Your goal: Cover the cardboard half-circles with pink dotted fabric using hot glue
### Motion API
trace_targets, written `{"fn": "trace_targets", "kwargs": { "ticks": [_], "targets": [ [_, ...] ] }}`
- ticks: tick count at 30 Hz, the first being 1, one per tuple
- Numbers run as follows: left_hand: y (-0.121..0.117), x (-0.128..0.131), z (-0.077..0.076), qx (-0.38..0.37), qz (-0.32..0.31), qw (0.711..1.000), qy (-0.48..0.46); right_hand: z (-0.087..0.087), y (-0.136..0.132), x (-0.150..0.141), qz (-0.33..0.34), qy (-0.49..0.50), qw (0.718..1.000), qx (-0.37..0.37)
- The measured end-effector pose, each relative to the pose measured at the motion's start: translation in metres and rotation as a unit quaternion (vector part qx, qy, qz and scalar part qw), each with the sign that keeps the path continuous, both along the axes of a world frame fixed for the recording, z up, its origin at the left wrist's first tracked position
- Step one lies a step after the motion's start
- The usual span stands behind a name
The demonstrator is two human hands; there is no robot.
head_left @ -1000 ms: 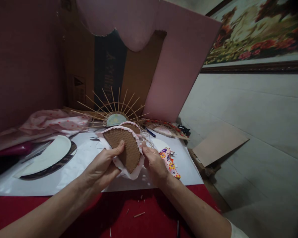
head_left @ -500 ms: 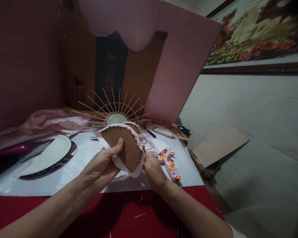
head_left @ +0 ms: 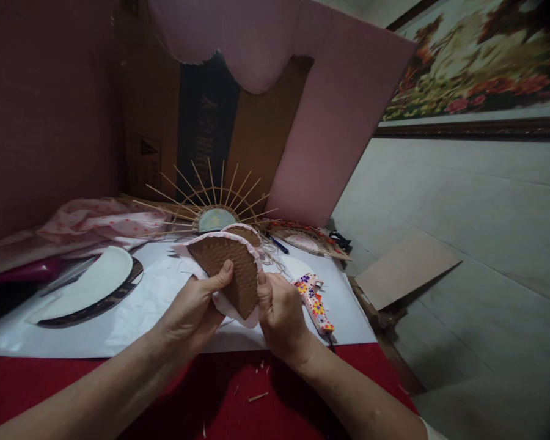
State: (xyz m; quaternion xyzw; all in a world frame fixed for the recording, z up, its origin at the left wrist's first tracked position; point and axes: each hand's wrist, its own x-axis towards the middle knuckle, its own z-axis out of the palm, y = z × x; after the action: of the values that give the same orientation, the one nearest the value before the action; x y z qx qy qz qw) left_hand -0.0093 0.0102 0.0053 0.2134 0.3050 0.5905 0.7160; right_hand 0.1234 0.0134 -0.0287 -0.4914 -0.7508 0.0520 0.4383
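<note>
As left hand grips cardboard, right hand pinches — seemingly — fabric.

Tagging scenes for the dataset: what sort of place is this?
Probably an indoor craft workspace, perhaps at home: a cloth-edged cardboard piece is being held, what looks like a flower-patterned glue gun lies on the white sheet, and a framed picture hangs on the wall.

Cardboard box: triangular sign; lettering on dark band unreadable.
</note>
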Motion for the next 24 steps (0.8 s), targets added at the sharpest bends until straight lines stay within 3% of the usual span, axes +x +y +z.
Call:
{"fn": "trace_targets", "kwargs": {
  "ticks": [2, 4, 12, 19, 22, 24],
  "targets": [
    [0.0, 0.002, -0.003, 0.006, 0.011, 1.0, 0.001, 0.0, -0.001, 0.0, -0.051, -0.087, 0.994, 0.053],
    [0.001, 0.002, -0.004, 0.01, 0.022, 1.0, 0.004, 0.003, -0.002, 0.001, -0.054, -0.115, 0.99, 0.058],
    [-0.001, 0.003, 0.005, 0.016, 0.017, 1.0, 0.011, 0.015, -0.005, 0.003, -0.034, 0.054, 0.996, -0.066],
    [-0.002, 0.005, -0.002, -0.002, 0.008, 1.0, 0.003, 0.013, -0.002, 0.002, -0.072, -0.04, 0.997, -0.006],
    [-0.001, 0.004, 0.004, -0.017, 0.011, 1.0, -0.008, 0.013, 0.001, 0.002, -0.02, 0.084, 0.991, -0.104],
    [0.001, 0.001, 0.008, -0.021, 0.008, 0.999, -0.027, 0.011, 0.003, 0.001, 0.058, 0.215, 0.954, -0.201]
  ]
}}
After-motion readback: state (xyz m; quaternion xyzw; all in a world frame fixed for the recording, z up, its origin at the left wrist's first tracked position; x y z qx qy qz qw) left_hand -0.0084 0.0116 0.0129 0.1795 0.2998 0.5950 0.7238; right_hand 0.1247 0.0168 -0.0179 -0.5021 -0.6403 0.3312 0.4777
